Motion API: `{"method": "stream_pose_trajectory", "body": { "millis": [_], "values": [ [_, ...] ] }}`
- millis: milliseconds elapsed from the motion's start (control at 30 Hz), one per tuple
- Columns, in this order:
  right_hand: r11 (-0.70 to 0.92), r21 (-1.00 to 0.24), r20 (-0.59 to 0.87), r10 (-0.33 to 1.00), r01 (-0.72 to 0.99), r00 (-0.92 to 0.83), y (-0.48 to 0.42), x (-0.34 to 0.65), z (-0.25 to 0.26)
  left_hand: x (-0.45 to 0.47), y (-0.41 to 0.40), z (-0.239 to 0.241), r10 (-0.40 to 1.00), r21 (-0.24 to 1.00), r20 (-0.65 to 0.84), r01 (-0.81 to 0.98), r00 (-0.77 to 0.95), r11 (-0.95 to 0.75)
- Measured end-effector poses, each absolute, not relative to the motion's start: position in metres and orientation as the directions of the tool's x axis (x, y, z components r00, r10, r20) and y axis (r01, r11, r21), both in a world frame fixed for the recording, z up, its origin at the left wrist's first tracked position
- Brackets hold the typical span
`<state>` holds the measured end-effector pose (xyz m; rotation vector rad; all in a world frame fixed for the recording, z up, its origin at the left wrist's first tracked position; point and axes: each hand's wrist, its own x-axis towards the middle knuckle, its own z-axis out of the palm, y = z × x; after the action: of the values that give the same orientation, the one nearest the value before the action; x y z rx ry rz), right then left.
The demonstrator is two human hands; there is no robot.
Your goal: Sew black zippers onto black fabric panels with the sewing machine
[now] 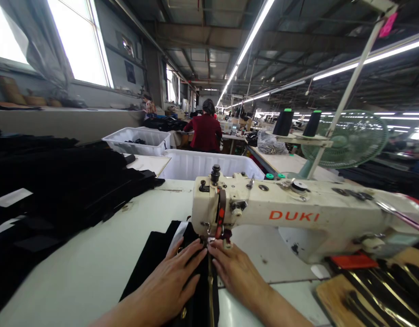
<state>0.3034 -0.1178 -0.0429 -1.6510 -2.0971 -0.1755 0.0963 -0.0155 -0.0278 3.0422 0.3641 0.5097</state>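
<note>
Black fabric (146,268) lies under the needle end of a white sewing machine (257,200), with a white strip (177,237) near its top edge. A black zipper with gold teeth (211,295) runs along the fabric's right side toward the presser foot (211,240). My left hand (173,279) rests flat on the fabric, fingers spread and fingertips close to the foot. My right hand (239,270) lies on the zipper's right side, fingers stretched toward the foot and touching the work. The stitching point is partly hidden by my fingertips.
Stacked black fabric pieces (59,181) fill the left side. At the lower right, gold-toothed zippers (382,290) lie on a wooden board (335,295). White plastic bins (209,164) stand behind the machine, beyond them a person in dark red (206,131). A green fan (345,138) stands right.
</note>
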Motion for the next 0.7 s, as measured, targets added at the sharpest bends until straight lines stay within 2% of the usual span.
{"method": "stream_pose_trajectory", "body": {
  "millis": [133,233,300,333,400,467,533,567,633,700],
  "values": [
    [0.238,-0.239,0.429,0.896,0.941,-0.117,-0.151,0.291,-0.028,0.078,-0.054,-0.020,0.232,0.053,0.233,0.226,0.944,-0.973],
    [0.224,-0.270,0.407,0.908,0.937,-0.099,-0.199,0.274,-0.034,0.055,-0.095,-0.029,0.145,-0.046,0.273,0.164,0.951,-0.985],
    [0.286,-0.215,0.395,0.900,0.934,-0.185,-0.228,0.260,-0.047,0.043,-0.113,-0.041,0.094,-0.085,0.361,0.133,0.928,-0.988],
    [0.323,-0.161,0.412,0.881,0.933,-0.234,-0.238,0.253,-0.055,0.039,-0.118,-0.045,0.105,-0.059,0.387,0.139,0.916,-0.989],
    [0.345,-0.088,0.458,0.847,0.934,-0.270,-0.250,0.241,-0.067,0.034,-0.121,-0.048,0.172,0.091,0.409,0.147,0.896,-0.985],
    [0.321,-0.140,0.503,0.838,0.937,-0.212,-0.251,0.231,-0.071,0.032,-0.116,-0.037,0.338,0.368,0.378,0.195,0.862,-0.909],
    [0.311,-0.316,0.549,0.830,0.896,-0.095,-0.247,0.227,-0.065,0.033,-0.110,-0.015,0.536,0.652,0.274,0.256,0.799,-0.714],
    [0.303,-0.436,0.561,0.828,0.848,-0.007,-0.244,0.227,-0.060,0.033,-0.107,-0.002,0.613,0.748,0.204,0.282,0.763,-0.600],
    [0.258,-0.653,0.541,0.817,0.712,0.201,-0.239,0.237,-0.047,0.035,-0.103,0.021,0.685,0.830,0.101,0.318,0.721,-0.458],
    [0.189,-0.773,0.476,0.804,0.606,0.356,-0.233,0.257,-0.033,0.037,-0.100,0.037,0.694,0.838,0.073,0.333,0.716,-0.432]
  ]
}}
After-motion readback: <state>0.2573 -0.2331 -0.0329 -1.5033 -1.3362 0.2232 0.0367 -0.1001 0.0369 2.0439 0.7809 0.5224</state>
